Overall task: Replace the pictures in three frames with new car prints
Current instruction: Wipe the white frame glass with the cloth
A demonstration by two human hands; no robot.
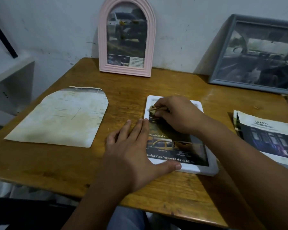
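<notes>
Two hands work the white frame (199, 170): left hand (131, 151) flat, fingers spread, bracing; right hand (176, 113) pinching brown tape (153, 109), which may tear the print (170, 146).

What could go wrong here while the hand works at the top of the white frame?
1. The right hand pinches a small tan scrap against the print in the white frame; rubbing or pulling could crease or tear the print.
2. Only the left hand steadies the frame's edge, so it might slide on the table.
3. The pink arched frame stands close behind; a sudden reach could topple it.
</notes>
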